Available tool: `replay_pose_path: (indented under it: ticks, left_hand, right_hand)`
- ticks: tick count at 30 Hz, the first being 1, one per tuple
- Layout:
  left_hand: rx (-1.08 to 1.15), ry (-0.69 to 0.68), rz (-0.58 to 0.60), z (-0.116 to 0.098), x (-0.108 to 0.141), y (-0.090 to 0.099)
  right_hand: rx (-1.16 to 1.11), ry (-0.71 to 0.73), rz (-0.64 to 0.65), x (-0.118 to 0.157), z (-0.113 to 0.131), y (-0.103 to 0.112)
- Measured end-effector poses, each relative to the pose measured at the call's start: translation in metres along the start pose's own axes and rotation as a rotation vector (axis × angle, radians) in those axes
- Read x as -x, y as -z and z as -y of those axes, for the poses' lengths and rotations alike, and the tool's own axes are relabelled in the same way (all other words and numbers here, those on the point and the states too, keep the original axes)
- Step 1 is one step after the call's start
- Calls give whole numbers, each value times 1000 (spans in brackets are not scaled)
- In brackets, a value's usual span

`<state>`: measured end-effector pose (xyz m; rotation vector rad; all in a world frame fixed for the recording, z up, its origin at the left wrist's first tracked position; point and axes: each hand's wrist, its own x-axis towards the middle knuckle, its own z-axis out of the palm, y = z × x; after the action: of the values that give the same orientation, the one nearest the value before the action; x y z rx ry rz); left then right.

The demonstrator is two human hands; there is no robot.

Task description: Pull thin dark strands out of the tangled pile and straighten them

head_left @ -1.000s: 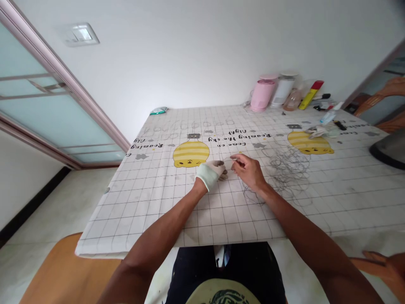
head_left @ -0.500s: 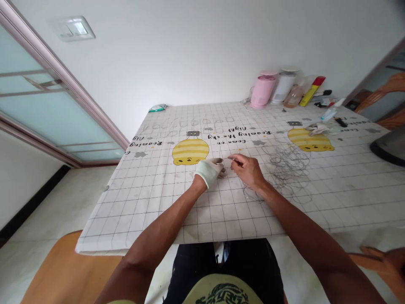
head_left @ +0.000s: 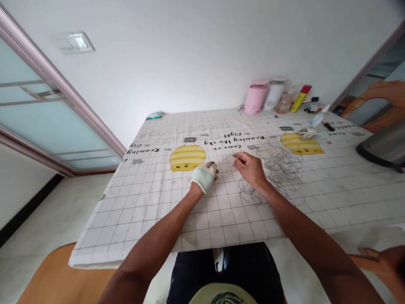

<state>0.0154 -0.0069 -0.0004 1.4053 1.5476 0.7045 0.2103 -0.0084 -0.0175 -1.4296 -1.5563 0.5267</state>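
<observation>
My left hand (head_left: 205, 175), in a pale knitted glove with darkened fingertips, is low over the tablecloth. Its fingers are curled together; whatever they grip is too thin to see. Just to its right, my bare right hand (head_left: 249, 169) pinches thumb against forefinger on a thin wire. A faint curve of it shows in the gap between the hands. Beside and partly under my right wrist spreads a loose tangle of thin grey wire (head_left: 282, 169). Farther back on the cloth lie rows of faint wire loops (head_left: 193, 127).
A checked tablecloth (head_left: 152, 219) covers the table. Along the back stand a pink cylinder (head_left: 255, 99), a white cylinder (head_left: 274, 96), a bottle (head_left: 284, 102) and a yellow can (head_left: 300, 99). A crumpled glove (head_left: 308, 133) lies right, near a metal pot (head_left: 384, 145). A green packet (head_left: 155, 115) sits back left.
The gap between my hands has widened a little; the left hand has drawn slightly left and its fingers look more curled. The view has tilted and shifted slightly.
</observation>
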Motion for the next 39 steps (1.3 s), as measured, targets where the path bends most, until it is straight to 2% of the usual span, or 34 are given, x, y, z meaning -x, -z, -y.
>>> replay_pose_path:
  ticks: [5,9,13,18,23,27,32,39]
  left_hand:
    - [-42,3,6,8,-6,-6]
    - [-124,-11,-10,14,-11,-9]
    - [-180,-33,-28,17,-12,-13]
    - [-272,-63,-49,18,-13,-15]
    - [-274,-55,9,22,-17,-16]
    - [-303,-49,-4,24,-19,-17]
    - [-315,-33,-4,24,-18,-18]
    - [-341,-40,-15,22,-18,-18]
  right_hand:
    - [187,135,3,-28,3,17]
    - [213,55,34,-69,-15,18]
    - [378,-52,79,-117,-42,10]
    - [541,-55,77,-170,-68,-6]
    - [657,-59,112,-209,-86,-28]
    - [715,-84,145,-225,-98,-39]
    - [747,-102,162,-233,-108,-40]
    - [746,-111,170,-230,-102,-39]
